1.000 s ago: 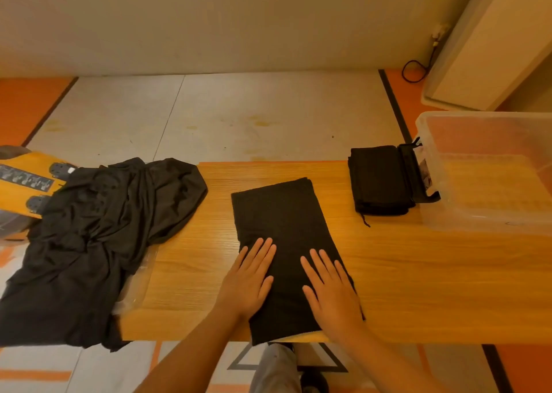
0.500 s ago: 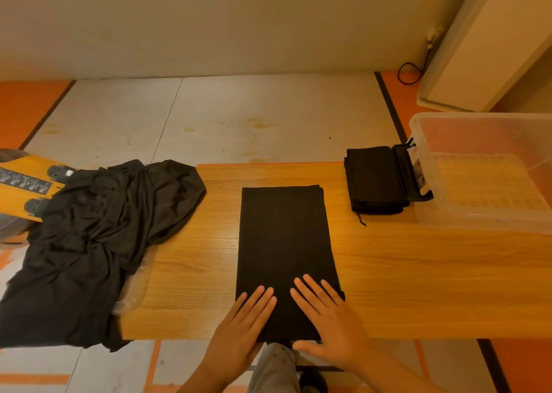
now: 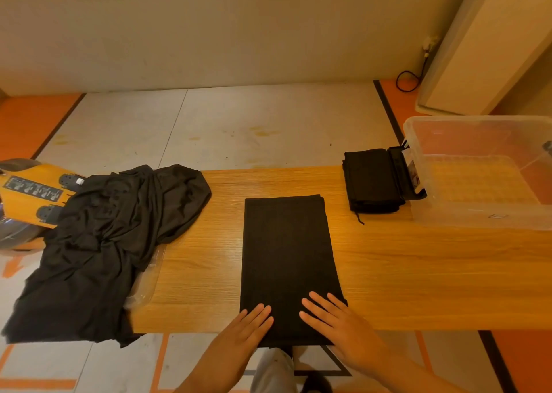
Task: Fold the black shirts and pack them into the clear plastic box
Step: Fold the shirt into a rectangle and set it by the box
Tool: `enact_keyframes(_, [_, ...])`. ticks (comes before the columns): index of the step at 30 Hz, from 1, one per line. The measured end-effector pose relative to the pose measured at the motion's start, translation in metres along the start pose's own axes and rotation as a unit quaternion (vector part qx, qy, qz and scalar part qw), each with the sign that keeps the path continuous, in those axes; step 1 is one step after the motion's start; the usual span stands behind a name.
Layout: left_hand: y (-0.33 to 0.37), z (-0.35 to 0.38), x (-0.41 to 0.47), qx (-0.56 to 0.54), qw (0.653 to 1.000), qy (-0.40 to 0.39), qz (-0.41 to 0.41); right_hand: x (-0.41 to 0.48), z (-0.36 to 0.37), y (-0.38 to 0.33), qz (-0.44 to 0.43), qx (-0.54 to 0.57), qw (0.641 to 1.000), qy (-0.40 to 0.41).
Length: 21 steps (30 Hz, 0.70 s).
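A black shirt [image 3: 286, 252], folded into a long strip, lies in the middle of the wooden table [image 3: 418, 279], its near end hanging over the front edge. My left hand [image 3: 242, 333] and my right hand [image 3: 340, 324] lie flat on that near end, fingers straight. A fully folded black shirt [image 3: 370, 180] sits at the back right, touching the clear plastic box [image 3: 478, 216], which holds no shirts. A heap of unfolded black shirts [image 3: 107, 237] drapes over the table's left end.
A black latch piece [image 3: 403, 171] lies between the folded shirt and the box. An orange and black object [image 3: 27, 192] stands on the floor at the left. A clear plastic sheet [image 3: 146, 282] peeks out under the heap. A white panel [image 3: 490, 43] leans at the back right.
Both hands slid along the strip from its middle toward me, down to its near end at the table's front edge. The strip now lies straight instead of slanted.
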State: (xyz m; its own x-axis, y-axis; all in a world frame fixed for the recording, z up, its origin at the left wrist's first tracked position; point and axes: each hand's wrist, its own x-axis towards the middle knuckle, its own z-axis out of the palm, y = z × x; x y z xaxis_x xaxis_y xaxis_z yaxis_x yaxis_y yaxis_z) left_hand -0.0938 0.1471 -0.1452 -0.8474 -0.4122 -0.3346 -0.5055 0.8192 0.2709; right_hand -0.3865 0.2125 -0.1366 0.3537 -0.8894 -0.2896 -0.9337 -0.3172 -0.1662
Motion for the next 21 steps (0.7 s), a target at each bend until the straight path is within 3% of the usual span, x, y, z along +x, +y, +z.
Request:
enact_keyframes(1, [0.000, -0.013, 0.001, -0.059, 0.998, 0.000, -0.025, 0.000, -0.007, 0.000, 0.004, 0.028, 0.999, 0.015])
enact_keyframes(4, [0.002, -0.046, 0.013, -0.158, 0.972, 0.149, -0.086, 0.002, -0.035, 0.003, 0.050, 0.183, 0.980, 0.067])
enact_keyframes(8, [-0.003, -0.100, 0.029, -0.261, 0.939, 0.159, -0.161, 0.015, -0.071, 0.015, 0.135, 0.289, 0.945, 0.066])
enact_keyframes(16, [-0.058, -0.153, 0.080, -0.363, 0.889, 0.205, -0.188, 0.066, -0.130, 0.068, 0.191, 0.439, 0.876, 0.057])
enact_keyframes(21, [-0.103, -0.171, 0.141, -0.396, 0.870, 0.200, -0.213, 0.120, -0.137, 0.110, 0.240, 0.476, 0.842, 0.087])
